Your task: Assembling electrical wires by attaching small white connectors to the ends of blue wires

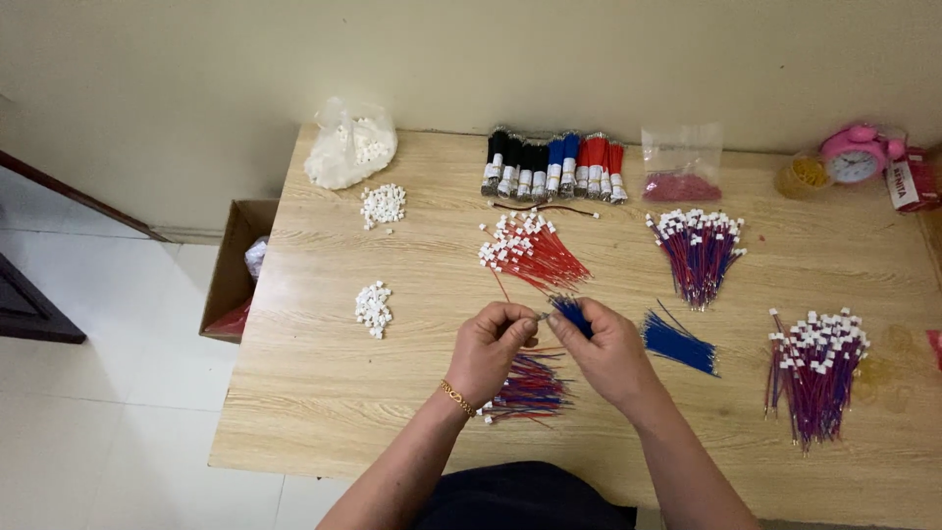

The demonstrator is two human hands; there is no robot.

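Note:
My left hand (494, 345) and my right hand (606, 350) meet over the wooden table (324, 383), fingertips pinched together on a small piece between them. A short blue wire (571, 314) sticks out of my right hand's fingers. What my left fingers pinch is too small to tell. Under my hands lies a bundle of red and blue wires (530, 389) with white connectors. A fan of red wires (528, 251) with white plugs lies just beyond my hands, and a loose bunch of blue wires (679, 343) to the right.
Two small heaps of white connectors (373, 306) lie at left, with a plastic bag (349, 149) of them behind. Bundled wire rolls (554, 165), a bag of red parts (680, 167), two finished wire bundles (698, 250), a pink clock (854, 154). A cardboard box (235, 270) stands on the floor.

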